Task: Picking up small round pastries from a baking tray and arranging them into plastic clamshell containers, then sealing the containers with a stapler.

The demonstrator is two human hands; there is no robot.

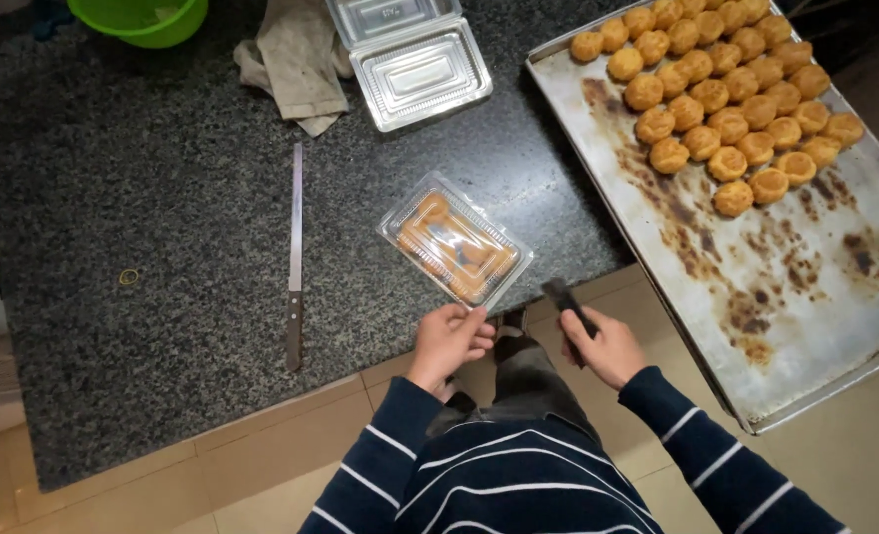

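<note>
Two hands showing: left hand, right hand. Sitting on bench: one filled clear box, one empty open clear box, one long knife, one cloth, one green bowl, one rubber band, one baking tray carrying roughly thirty-five puffs.

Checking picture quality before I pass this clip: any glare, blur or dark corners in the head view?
Head view: glare streaks on the closed clear box and the empty open one; the right hand and its dark tool look slightly soft; top corners fall dark; the baking tray is evenly lit.
</note>
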